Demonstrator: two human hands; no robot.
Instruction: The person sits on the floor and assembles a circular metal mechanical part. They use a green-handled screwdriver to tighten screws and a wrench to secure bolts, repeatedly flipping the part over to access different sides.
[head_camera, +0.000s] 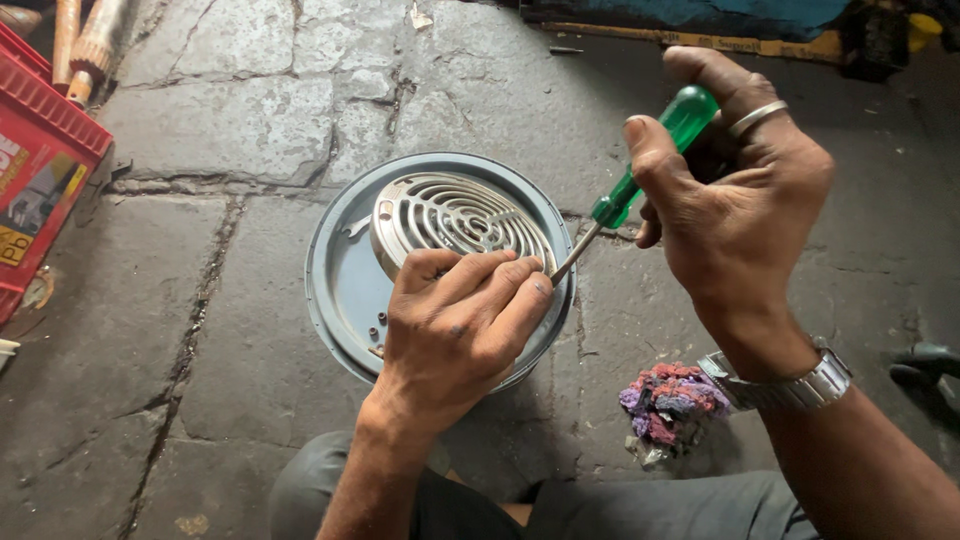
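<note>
A round grey metal plate (340, 290) lies on the stone floor, carrying a raised slotted grille (450, 215) with curved vents. My left hand (460, 325) rests on the plate's near side, fingers curled against the grille's edge. In my right hand (735, 200) is a screwdriver with a translucent green handle (655, 150); its metal shaft slants down-left, and the tip meets the grille's right rim beside my left fingertips. A ring and a metal wristwatch (790, 385) are on my right hand and wrist.
A red box-like case (40, 165) stands at the left edge with wooden handles (85, 40) behind it. A wad of purple and red rag (670, 405) lies near my right wrist. My grey-trousered knees (600, 505) fill the bottom. A dark object (925, 365) sits at right.
</note>
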